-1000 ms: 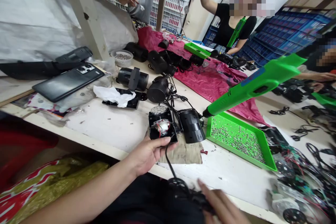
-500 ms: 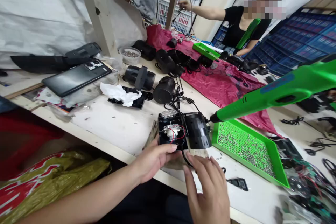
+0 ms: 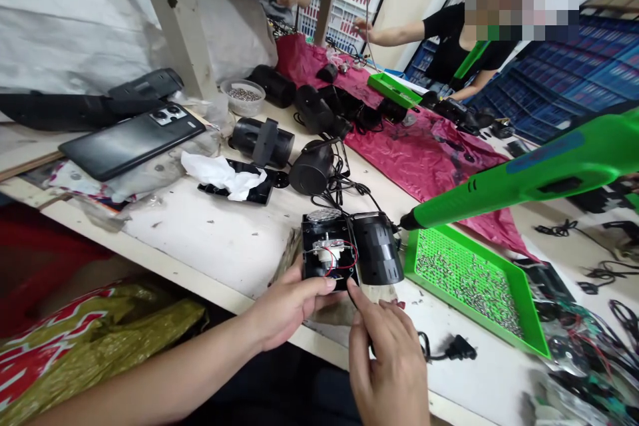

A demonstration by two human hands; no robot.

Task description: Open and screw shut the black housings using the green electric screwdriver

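My left hand (image 3: 285, 301) is closed on the near end of an open black housing (image 3: 312, 269), thumb on its edge. Inside the housing sit a small white motor (image 3: 327, 255) with red and blue wires and a round clear ribbed piece (image 3: 323, 215). My right hand (image 3: 388, 353) is at the housing's lower right corner, its index finger pressing the black power cord (image 3: 424, 346) there, the other fingers curled. Most of the cord is hidden under that hand; its plug (image 3: 460, 348) lies to the right. A closed black cylindrical unit (image 3: 377, 249) stands directly beside the housing.
A green screwdriver (image 3: 519, 176) reaches in from the right above a green tray (image 3: 536, 326) of screws. Black units lie behind, near a phone (image 3: 134, 140) and tissue (image 3: 224, 174). Loose wired parts (image 3: 574, 346) are at right. Two people work across the table.
My right hand has moved up and left, bringing the index finger and cord to the housing's corner. The plug has shifted and turned. My left hand keeps its hold.
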